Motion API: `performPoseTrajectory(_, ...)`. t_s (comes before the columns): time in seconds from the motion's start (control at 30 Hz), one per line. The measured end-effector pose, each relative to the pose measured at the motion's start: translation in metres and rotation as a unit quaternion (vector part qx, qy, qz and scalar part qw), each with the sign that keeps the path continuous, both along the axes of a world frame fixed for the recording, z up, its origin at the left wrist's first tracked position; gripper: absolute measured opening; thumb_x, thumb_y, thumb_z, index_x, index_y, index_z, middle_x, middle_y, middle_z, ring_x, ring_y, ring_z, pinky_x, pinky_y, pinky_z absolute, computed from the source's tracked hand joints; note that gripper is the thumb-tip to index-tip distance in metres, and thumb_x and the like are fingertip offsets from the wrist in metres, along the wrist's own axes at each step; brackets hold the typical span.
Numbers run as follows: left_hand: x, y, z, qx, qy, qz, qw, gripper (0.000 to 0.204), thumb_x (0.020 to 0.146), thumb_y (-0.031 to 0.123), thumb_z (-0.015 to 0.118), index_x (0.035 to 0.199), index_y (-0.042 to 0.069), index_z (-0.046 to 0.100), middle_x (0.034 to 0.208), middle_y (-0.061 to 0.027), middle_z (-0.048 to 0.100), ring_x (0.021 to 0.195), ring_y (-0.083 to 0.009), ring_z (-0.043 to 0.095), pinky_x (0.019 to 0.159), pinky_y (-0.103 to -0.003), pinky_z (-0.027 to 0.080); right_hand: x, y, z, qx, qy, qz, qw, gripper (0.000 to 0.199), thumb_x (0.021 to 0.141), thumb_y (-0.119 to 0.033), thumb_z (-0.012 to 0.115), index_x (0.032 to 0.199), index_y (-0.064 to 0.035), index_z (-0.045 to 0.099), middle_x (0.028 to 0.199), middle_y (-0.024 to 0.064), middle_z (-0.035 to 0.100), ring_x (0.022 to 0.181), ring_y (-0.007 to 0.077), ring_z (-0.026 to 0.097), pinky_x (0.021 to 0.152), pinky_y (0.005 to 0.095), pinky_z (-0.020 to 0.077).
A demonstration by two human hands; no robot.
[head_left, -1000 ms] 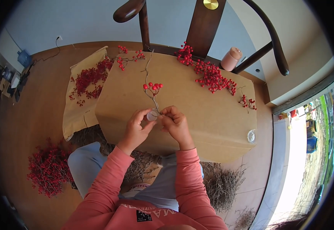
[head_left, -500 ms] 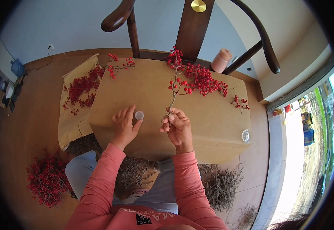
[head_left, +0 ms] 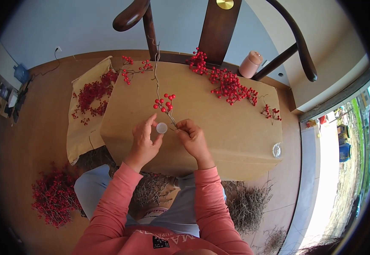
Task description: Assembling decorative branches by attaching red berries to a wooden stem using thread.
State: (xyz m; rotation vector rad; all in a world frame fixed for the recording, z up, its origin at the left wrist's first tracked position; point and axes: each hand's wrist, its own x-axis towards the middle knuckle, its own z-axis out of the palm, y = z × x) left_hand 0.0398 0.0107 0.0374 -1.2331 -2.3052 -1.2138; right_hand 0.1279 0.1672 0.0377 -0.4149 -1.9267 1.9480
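Note:
A twig with a small cluster of red berries (head_left: 164,103) is pinched at its near end by my right hand (head_left: 195,142). Its bare, crooked tip reaches away over the brown-covered surface (head_left: 129,106). Close by on the left, my left hand (head_left: 144,140) has a small white translucent plastic cup (head_left: 162,128) between thumb and forefinger, just beside the twig's lower part. The other fingers of that hand point away from me.
Berry sprays (head_left: 231,88) lie at the far right, with a smaller sprig (head_left: 271,112) nearer. A pink jar (head_left: 250,64) stands behind. More berries (head_left: 93,95) rest on cloth at left. Berry branches (head_left: 55,197) and bare twigs (head_left: 248,206) lie below; a clear round object (head_left: 277,150) sits near the right edge.
The twig has swung left, its tip now pointing away to the far left beside my left hand. My left hand and the cup have moved slightly right, toward the twig.

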Motion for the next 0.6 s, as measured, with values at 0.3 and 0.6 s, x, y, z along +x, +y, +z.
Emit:
performPoseTrajectory(0.3,0.010,0.006,0.005,-0.027,0.048,-0.004,0.998,0.077,0.066,-0.003,0.067,0.137,0.005,0.038,0.100,-0.0044,0.056,0.091,-0.0189,0.054,0.092,-0.034,0.034,-0.001,-0.013,0.010,0.228,-0.037,-0.018,0.973,0.014,0.081,0.002,0.056,0.094,-0.0005,0.061,0.074,0.0028,0.062,0.059,0.0094,0.050,0.053,0.0212,0.0403)
performPoseTrajectory(0.6,0.008,0.007,0.005,0.008,0.019,0.005,1.000,0.073,0.068,-0.002,0.067,0.135,0.006,0.040,0.096,-0.0018,0.057,0.086,-0.0177,0.055,0.089,-0.034,0.033,-0.002,-0.007,0.007,0.011,-0.012,0.007,1.000,0.014,0.083,0.003,0.054,0.096,0.0003,0.059,0.069,0.0040,0.059,0.054,0.0102,0.051,0.048,0.0207,0.0390)
